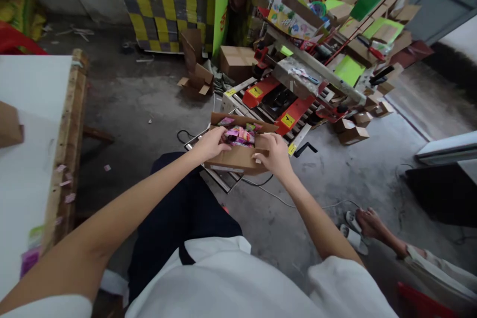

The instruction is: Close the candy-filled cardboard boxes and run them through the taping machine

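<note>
An open cardboard box (236, 160) rests on a metal frame at the near end of a roller conveyor. Inside it lie several pink and purple shiny packets (240, 135). My left hand (211, 144) is at the box's left end, its thumb and fingers curled on the edge beside the packets. At the right end, my right hand (276, 153) grips the cardboard, thumb on the near side and fingers over the end flap. What lies under the packets is hidden.
Beyond the box stands a red carton-sealing machine (279, 94) with a black crank handle (306, 149). A white-topped table (26, 174) is at left. Small cartons (350, 131) lie on the floor at right, near a cable (283, 202). Another person's foot (370, 222) shows at lower right.
</note>
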`<move>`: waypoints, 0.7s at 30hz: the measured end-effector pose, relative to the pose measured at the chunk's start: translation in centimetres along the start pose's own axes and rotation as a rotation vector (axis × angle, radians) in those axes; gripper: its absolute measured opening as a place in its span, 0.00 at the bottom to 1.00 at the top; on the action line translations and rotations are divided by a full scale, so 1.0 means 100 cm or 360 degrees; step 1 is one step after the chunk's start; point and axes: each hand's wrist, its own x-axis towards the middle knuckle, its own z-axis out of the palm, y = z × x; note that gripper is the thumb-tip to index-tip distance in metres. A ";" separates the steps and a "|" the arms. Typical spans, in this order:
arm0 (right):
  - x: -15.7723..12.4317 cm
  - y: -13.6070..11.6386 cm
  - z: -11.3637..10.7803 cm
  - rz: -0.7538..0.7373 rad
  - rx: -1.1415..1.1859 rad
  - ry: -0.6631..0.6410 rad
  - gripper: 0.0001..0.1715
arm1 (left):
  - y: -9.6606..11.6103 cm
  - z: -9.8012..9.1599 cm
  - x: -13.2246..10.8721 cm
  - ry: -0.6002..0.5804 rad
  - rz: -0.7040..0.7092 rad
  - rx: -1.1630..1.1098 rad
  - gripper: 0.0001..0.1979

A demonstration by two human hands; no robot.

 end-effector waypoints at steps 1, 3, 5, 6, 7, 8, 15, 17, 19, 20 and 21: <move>-0.003 -0.010 0.000 -0.0136 -0.0044 0.0045 0.33 | 0.003 0.002 -0.003 0.0062 -0.0016 0.0082 0.17; -0.001 -0.030 0.005 -0.0382 -0.0072 -0.0034 0.32 | 0.009 0.004 -0.007 0.0230 -0.0083 0.0313 0.26; 0.009 -0.044 0.013 -0.0499 -0.0090 -0.0215 0.31 | 0.015 0.006 -0.012 0.0377 -0.0147 0.0531 0.35; 0.016 -0.048 0.018 -0.0501 -0.0099 -0.0313 0.31 | 0.018 0.006 -0.014 0.0410 -0.0161 0.0599 0.38; 0.022 -0.050 0.022 -0.0479 -0.0096 -0.0408 0.30 | 0.019 0.005 -0.015 0.0411 -0.0160 0.0641 0.39; 0.029 -0.049 0.025 -0.0445 -0.0075 -0.0491 0.29 | 0.021 0.005 -0.015 0.0379 -0.0143 0.0667 0.40; 0.065 -0.037 0.017 -0.0195 0.0153 -0.0909 0.24 | 0.021 -0.010 -0.006 0.0023 0.0056 0.0658 0.42; 0.073 -0.037 0.015 -0.0131 0.0069 -0.1013 0.24 | 0.020 -0.012 -0.003 -0.0046 0.0084 0.0654 0.42; 0.078 -0.037 0.016 -0.0073 -0.0005 -0.1076 0.25 | 0.017 -0.012 0.000 -0.0109 0.0120 0.0651 0.40; 0.080 -0.036 0.018 -0.0048 -0.0020 -0.1094 0.25 | 0.016 -0.011 0.002 -0.0139 0.0144 0.0650 0.39; 0.082 -0.035 0.021 -0.0028 -0.0023 -0.1105 0.26 | 0.014 -0.010 0.004 -0.0169 0.0173 0.0649 0.38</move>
